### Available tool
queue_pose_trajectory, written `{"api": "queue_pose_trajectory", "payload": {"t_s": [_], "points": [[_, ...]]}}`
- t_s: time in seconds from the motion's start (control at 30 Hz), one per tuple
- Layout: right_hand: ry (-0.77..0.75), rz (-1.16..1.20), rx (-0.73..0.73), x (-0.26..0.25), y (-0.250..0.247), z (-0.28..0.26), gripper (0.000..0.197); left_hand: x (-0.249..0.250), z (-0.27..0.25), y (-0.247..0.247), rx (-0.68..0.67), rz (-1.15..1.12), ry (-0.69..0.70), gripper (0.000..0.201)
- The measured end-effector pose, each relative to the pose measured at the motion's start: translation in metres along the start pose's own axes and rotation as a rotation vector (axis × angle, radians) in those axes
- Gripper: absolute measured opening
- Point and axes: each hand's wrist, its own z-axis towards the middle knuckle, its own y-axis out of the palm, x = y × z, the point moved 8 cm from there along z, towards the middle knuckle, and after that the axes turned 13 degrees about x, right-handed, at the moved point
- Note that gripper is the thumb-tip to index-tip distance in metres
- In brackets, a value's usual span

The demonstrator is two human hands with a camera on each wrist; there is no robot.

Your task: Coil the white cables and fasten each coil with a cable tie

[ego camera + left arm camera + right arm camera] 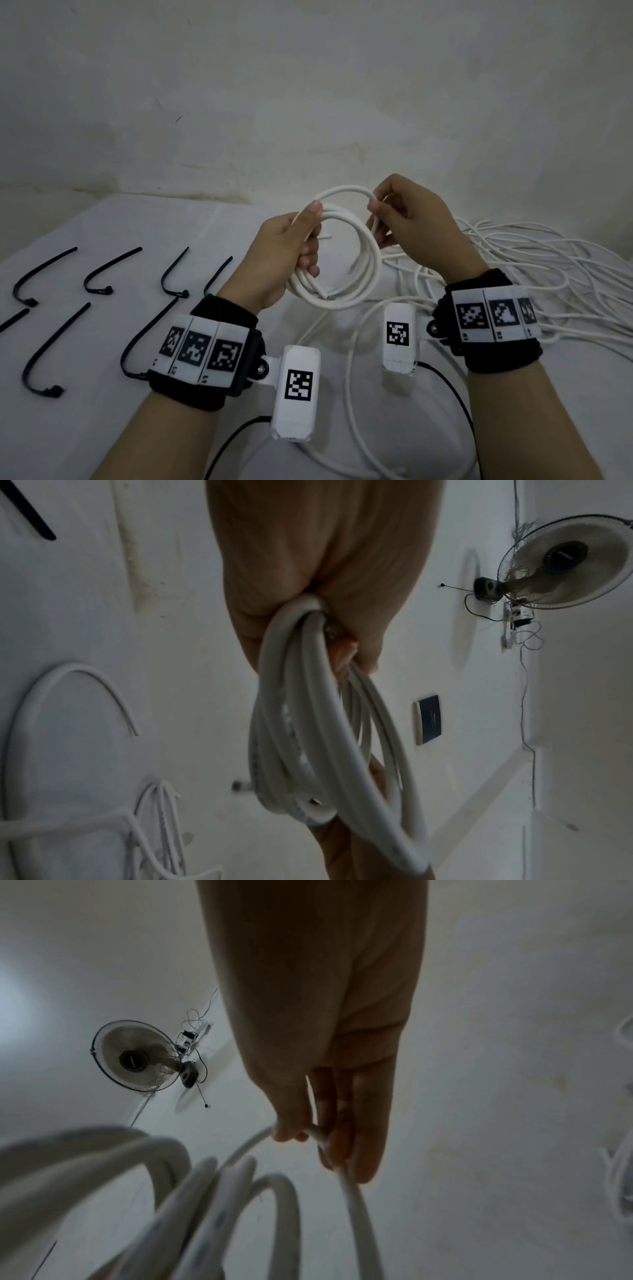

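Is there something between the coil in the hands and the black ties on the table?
Nothing visible blocks it. The coil is held in the air by the left hand and right hand; the ties lie apart to the left.

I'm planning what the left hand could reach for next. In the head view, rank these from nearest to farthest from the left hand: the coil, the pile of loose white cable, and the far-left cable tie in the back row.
1. coil: gripped in the left hand itself.
2. pile of loose white cable: on the table, to the right, past the right hand.
3. far-left cable tie: at the table's left edge.
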Motion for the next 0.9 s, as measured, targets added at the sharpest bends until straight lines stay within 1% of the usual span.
{"api": "queue_pose_trajectory", "payload": {"t_s": [0.07, 0.13, 0.2, 0.23, 0.3, 0.4, 0.43, 0.5, 0.53, 0.6, 0.63, 0.73, 0.77, 0.83, 0.9], "points": [[0.054, 0.072, 0.005, 0.0, 0.002, -0.001, 0.016, 0.001, -0.003, 0.004, -0.036, 0.016, -0.004, 0.035], [0.12, 0.158, -0.012, 0.002, 0.007, -0.002, 0.012, 0.002, -0.004, 0.004, -0.041, 0.027, 0.0, 0.035], [0.17, 0.241, -0.063, 0.004, 0.013, -0.005, 0.005, 0.002, -0.002, 0.001, -0.029, 0.011, -0.001, 0.035], [0.182, 0.263, -0.092, 0.004, 0.016, -0.007, 0.005, 0.002, -0.001, -0.001, -0.014, -0.003, 0.002, 0.036], [0.181, 0.269, -0.148, 0.003, 0.024, -0.012, 0.011, 0.002, 0.003, -0.006, 0.039, -0.035, 0.009, 0.036], [0.211, 0.282, -0.201, 0.001, 0.036, -0.017, 0.01, 0.002, 0.006, -0.014, 0.132, -0.077, 0.035, 0.037], [0.234, 0.287, -0.203, 0.002, 0.038, -0.017, 0.012, 0.003, 0.006, -0.017, 0.156, -0.077, 0.054, 0.037], [0.267, 0.287, -0.196, 0.002, 0.038, -0.018, 0.026, 0.004, 0.006, -0.018, 0.191, -0.072, 0.092, 0.037], [0.267, 0.277, -0.191, 0.001, 0.037, -0.018, 0.033, 0.005, 0.006, -0.018, 0.202, -0.078, 0.101, 0.037], [0.219, 0.241, -0.171, -0.005, 0.034, -0.017, 0.046, 0.005, 0.005, -0.017, 0.208, -0.085, 0.111, 0.037], [0.197, 0.24, -0.156, -0.007, 0.031, -0.016, 0.048, 0.006, 0.005, -0.016, 0.204, -0.078, 0.118, 0.037], [0.195, 0.25, -0.149, -0.009, 0.023, -0.014, 0.044, 0.008, 0.004, -0.014, 0.19, -0.043, 0.153, 0.038], [0.192, 0.201, -0.172, -0.009, 0.023, -0.014, 0.045, 0.009, 0.004, -0.013, 0.189, -0.032, 0.16, 0.038], [0.116, 0.029, -0.205, -0.01, 0.024, -0.014, 0.046, 0.007, 0.004, -0.011, 0.186, 0.0, 0.169, 0.038], [0.036, -0.052, -0.169, -0.014, 0.024, -0.014, 0.041, 0.006, 0.004, -0.01, 0.184, 0.076, 0.196, 0.039]]}}
